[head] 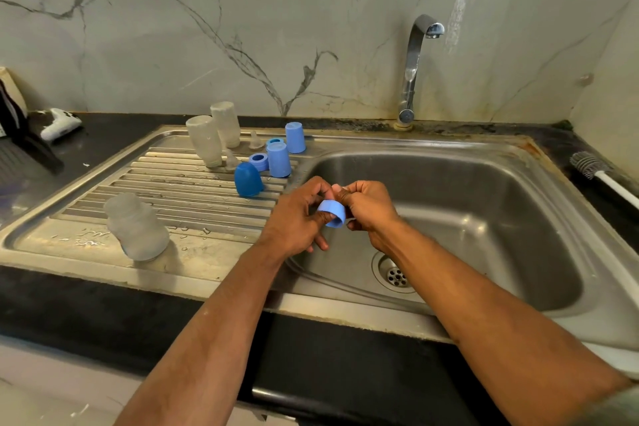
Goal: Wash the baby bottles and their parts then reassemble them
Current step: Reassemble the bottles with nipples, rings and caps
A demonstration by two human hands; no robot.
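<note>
Holding a blue screw ring (332, 214) between them, the left hand (297, 218) and right hand (370, 211) meet above the near-left edge of the sink basin (484, 204), each grip grasping the ring with curled fingers and thumb. On the ribbed drainboard (173, 190) to the left stand two frosted bottles (204, 140) upside down, with two clear teats (231, 160), two more blue rings (258, 160), two light blue caps (278, 159) and a darker blue domed cap (247, 179) close by. A third, wider frosted bottle (136, 226) stands apart toward the near-left corner. The tap (416, 62) rises behind the basin, and a bottle brush (594, 171) lies on the dark desk (345, 349) at right.
</note>
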